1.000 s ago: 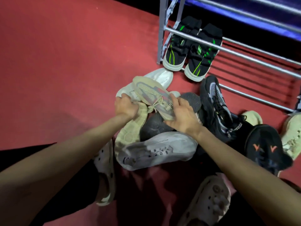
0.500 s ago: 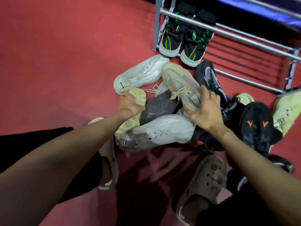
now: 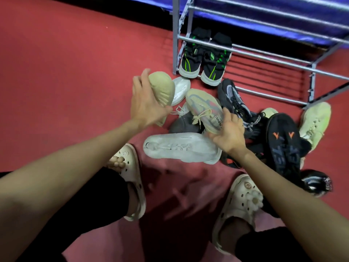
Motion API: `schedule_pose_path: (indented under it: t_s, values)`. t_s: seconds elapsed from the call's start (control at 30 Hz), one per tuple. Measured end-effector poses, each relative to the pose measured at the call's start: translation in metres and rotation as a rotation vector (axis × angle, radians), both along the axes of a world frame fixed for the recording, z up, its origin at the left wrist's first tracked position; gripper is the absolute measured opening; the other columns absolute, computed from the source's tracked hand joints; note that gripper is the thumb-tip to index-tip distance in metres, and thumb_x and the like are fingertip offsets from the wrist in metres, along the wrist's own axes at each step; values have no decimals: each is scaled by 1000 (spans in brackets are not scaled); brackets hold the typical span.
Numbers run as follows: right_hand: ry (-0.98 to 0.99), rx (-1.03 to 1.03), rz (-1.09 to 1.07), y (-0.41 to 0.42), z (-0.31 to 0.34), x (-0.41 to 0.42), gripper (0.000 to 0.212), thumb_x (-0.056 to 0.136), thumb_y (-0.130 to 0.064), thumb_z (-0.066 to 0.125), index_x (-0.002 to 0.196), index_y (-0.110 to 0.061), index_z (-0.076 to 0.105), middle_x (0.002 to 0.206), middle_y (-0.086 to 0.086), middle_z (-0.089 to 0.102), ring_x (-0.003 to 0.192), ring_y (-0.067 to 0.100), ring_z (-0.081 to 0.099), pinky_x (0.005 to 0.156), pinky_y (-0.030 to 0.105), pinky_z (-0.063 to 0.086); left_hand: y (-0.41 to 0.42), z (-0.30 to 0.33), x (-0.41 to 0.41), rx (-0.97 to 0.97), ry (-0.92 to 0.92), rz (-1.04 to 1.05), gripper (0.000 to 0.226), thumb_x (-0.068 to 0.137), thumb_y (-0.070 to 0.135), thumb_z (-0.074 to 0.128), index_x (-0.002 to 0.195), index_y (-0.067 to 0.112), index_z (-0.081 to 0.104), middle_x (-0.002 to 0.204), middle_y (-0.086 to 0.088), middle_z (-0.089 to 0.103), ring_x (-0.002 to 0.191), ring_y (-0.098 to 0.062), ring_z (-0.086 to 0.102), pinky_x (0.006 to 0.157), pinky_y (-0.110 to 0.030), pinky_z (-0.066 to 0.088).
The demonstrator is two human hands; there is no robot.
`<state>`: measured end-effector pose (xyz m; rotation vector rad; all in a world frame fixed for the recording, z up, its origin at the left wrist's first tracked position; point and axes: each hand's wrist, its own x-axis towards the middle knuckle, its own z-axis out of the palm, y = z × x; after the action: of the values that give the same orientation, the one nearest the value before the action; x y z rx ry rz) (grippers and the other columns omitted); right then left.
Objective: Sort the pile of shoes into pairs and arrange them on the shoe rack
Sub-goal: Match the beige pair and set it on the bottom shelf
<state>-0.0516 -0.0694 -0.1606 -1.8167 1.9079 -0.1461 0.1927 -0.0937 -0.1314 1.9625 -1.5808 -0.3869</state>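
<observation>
Here the left hand is lifted above the red floor, its fingers and thumb curled round a beige knit sneaker held sole-outward, toe pointing up and away from the pile; the right hand grips the heel end of the matching beige sneaker, which lies upper-side up on top of the heap, its cream laces loose and dark lettering showing along its side; under it sits a dark grey shoe, and nearer the person a white trainer lies on its side; a second white trainer is partly hidden behind the lifted beige one; to the right of the heap a black and grey knit sneaker points toward the rack, a black shoe with two orange V marks on its sole lies sole up, and a pale yellow-green sneaker rests just beside the rack's right leg; a shiny black shoe lies at the right edge near the person's arm; the grey metal shoe rack stands at the top, and on its lowest bars a pair of black sneakers with green stripes sits side by side, toes toward the person; the person's feet wear cream perforated clogs, one either side of the pile's near edge.
</observation>
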Motion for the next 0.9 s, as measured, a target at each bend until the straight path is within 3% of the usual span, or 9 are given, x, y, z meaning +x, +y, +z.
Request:
schedule_pose_path:
  t_s: [0.13,0.27,0.4,0.5,0.57,0.67,0.8,0.9]
  values:
    - [-1,-8,-26,7,4,2,92,71,-44,70,144,-11,25,136,17,43,124,38,38,105,45,31,10,17,-10,-151,55,-51,81,55,37,78,122,11,39,116,-6,44,100,-21,53,74,-29,47]
    - [3,4,-35,15,4,3,90,72,-46,70,142,-11,27,134,16,44,122,37,39,104,45,34,47,-6,-15,-24,70,-101,77,59,29,75,124,7,40,121,-8,45,107,-27,56,80,-41,52]
    - [-9,13,-52,15,7,4,88,69,-48,72,138,-11,31,130,16,46,121,37,41,101,46,36,77,-31,-17,140,192,164,83,63,29,82,128,4,37,125,-11,45,109,-28,57,79,-26,44]
    - [-19,23,-51,17,7,3,87,68,-47,75,135,-11,33,129,16,46,120,37,41,101,47,37,90,-40,-16,401,377,248,92,62,20,86,134,4,31,129,-10,46,110,-21,52,85,-22,39]
    - [-51,43,-68,18,7,3,88,67,-44,77,135,-10,32,130,17,45,120,39,41,102,47,38,94,-41,-14,559,587,259,97,59,30,88,134,8,31,123,-3,53,110,-17,55,90,-24,44]
    - [-179,107,-152,16,6,2,92,64,-38,80,137,-9,31,133,17,44,122,39,44,104,48,40,91,-35,-11,621,1004,366,87,64,50,75,132,7,42,129,-8,57,118,-23,60,99,-42,53]
    - [-386,150,-390,9,7,0,83,78,-51,65,137,-2,34,136,18,47,124,33,48,103,38,41,80,-28,-5,633,1159,462,51,86,29,61,130,4,53,137,-17,54,123,-31,58,80,-42,58]
    - [-349,221,-560,5,6,0,58,91,-35,47,127,9,45,131,26,54,120,39,52,94,38,42,77,-19,-5,647,1211,456,15,90,16,58,99,11,69,111,-10,62,99,-27,63,55,-31,59]
